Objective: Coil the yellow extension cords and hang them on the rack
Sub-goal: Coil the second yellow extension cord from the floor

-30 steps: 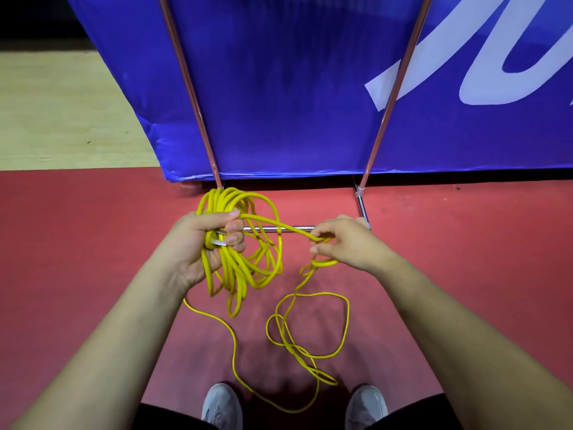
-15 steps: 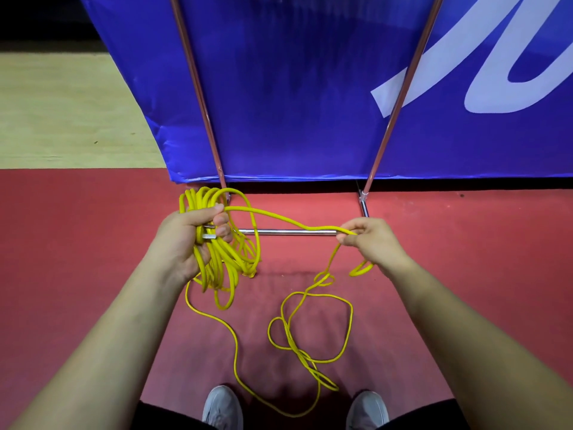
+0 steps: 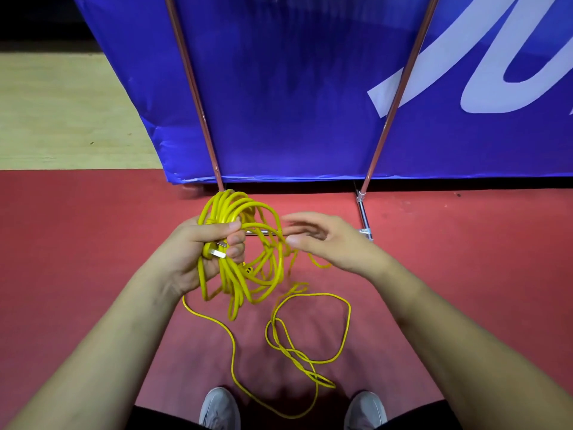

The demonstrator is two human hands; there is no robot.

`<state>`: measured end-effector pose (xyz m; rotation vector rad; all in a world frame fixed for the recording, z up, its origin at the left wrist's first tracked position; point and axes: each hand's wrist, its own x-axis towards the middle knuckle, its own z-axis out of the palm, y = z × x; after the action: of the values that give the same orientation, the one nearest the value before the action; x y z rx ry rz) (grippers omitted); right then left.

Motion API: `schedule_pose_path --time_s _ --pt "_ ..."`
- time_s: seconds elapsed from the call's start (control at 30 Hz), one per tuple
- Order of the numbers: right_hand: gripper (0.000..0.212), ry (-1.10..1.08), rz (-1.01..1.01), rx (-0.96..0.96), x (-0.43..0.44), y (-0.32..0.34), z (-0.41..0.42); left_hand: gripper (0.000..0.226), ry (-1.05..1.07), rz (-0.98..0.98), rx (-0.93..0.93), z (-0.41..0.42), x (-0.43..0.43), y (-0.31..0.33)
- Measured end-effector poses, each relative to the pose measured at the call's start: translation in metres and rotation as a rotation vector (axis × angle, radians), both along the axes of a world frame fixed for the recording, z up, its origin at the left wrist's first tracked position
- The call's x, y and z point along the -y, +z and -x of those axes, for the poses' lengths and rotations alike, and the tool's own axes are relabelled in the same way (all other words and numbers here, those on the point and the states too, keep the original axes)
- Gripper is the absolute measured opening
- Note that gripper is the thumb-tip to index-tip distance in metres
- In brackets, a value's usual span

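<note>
1. Below the grip, by grey shoes (image 3: 218,406): loose cord loops (image 3: 305,363) on red floor (image 3: 93,243).
2. Left hand (image 3: 198,252) clamped round yellow coil (image 3: 238,274).
3. Just right: right hand (image 3: 328,243) blurred, fingers spread, holding nothing.
4. Beyond: rack bar (image 3: 363,214), blue banner (image 3: 294,88).

"What carries everything?"
"A red floor (image 3: 93,274), with a pale wooden strip (image 3: 62,119) beyond the grip, leftward."
"And lying on it?"
"Loose loops of the yellow cord (image 3: 310,336), below and right of the left hand (image 3: 198,252). A chrome bar (image 3: 362,215) further right. Grey shoes (image 3: 218,408) beneath."
</note>
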<state>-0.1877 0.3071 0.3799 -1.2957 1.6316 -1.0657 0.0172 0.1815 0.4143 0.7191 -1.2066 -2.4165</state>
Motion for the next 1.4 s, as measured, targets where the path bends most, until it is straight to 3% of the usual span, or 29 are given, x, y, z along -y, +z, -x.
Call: schedule_pose_path --time_s 0.13,0.3,0.43,0.47,0.57,0.67,0.73,0.8,0.9,1.0,1.07,1.2,1.33,1.4 --pt "0.009 0.055 0.083 -0.002 0.001 -0.006 -0.01 0.016 -0.028 -0.009 -0.024 0.004 -0.007 0.001" --pt "0.012 0.016 0.05 0.056 -0.005 0.007 0.001 0.009 -0.089 0.021 0.135 0.003 -0.002 -0.007" --pt "0.01 -0.042 0.076 -0.026 -0.009 0.019 0.009 0.048 -0.242 0.015 0.321 -0.002 -0.002 -0.004" --pt "0.009 -0.022 0.079 -0.074 -0.009 0.023 0.008 0.048 -0.279 -0.014 0.314 -0.001 -0.006 -0.002" --pt "0.008 0.094 0.097 -0.176 -0.008 0.031 -0.009 0.022 -0.311 -0.043 0.3 0.006 -0.019 -0.001" --pt "0.004 0.09 0.124 -0.085 -0.004 0.033 -0.021 0.035 -0.328 -0.105 0.135 0.011 -0.021 -0.003" --pt "0.014 0.086 0.047 0.006 -0.005 0.023 -0.01 0.037 -0.281 -0.114 0.013 0.01 -0.016 -0.002" --pt "0.024 0.167 -0.086 -0.11 -0.01 0.009 0.006 0.038 -0.227 -0.102 -0.057 0.008 -0.01 0.001" --pt "0.019 0.119 -0.129 -0.078 -0.015 -0.004 0.02 0.042 -0.166 -0.079 -0.005 0.002 0.001 0.0" --pt "0.013 -0.062 -0.02 0.087 -0.016 0.0 0.025 0.044 -0.233 0.019 0.227 -0.004 0.004 0.0" --pt "0.015 -0.116 0.039 0.039 -0.015 0.009 0.026 0.04 -0.275 0.029 0.319 -0.005 -0.001 -0.002" --pt "0.013 -0.034 0.111 -0.133 -0.01 0.033 0.009 0.057 -0.297 -0.007 0.264 0.0 -0.01 -0.008" --pt "0.014 0.066 0.178 -0.205 -0.005 0.04 -0.014 0.039 -0.407 -0.07 0.139 0.007 -0.017 -0.007" --pt "0.015 0.065 0.145 -0.193 -0.005 0.038 -0.009 0.041 -0.419 -0.112 0.098 0.008 -0.017 -0.007"
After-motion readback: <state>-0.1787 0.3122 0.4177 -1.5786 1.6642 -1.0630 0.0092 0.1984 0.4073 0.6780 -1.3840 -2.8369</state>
